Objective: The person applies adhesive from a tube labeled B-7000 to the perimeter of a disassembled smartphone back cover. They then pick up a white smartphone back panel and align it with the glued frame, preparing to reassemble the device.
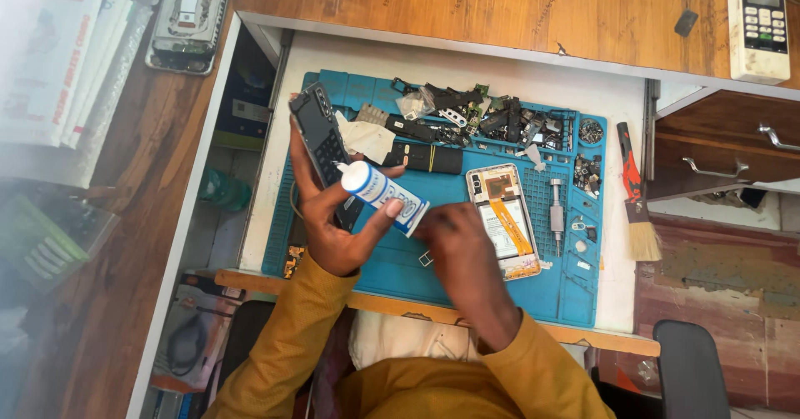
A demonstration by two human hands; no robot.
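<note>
Nearest me, my right hand [460, 248] has its grip pinched on the lower end of a small white tube [385, 197] with a blue label, which hangs over the near part of the blue mat [400, 273]. I judge the tube light and soft-walled, so I'd take it by the stiffer shoulder near the cap, because squeezing its middle would push out the contents. My left hand [333, 223] has its grip wrapped round a dark phone [321, 140], held upright on edge, with the thumb also resting against the tube's white cap end. The phone looks thin, stiff and fragile, and is best held by its long edges.

On the mat just right of my hands lies an open phone body [504, 219] with an orange strip. Loose dark parts [483, 119] crowd the mat's far edge. A red-handled brush [636, 198] lies off the mat's right edge. At the desk's far right corner sits a white remote [757, 23], and at the far left flat white packages [58, 61] with red lettering are stacked.
</note>
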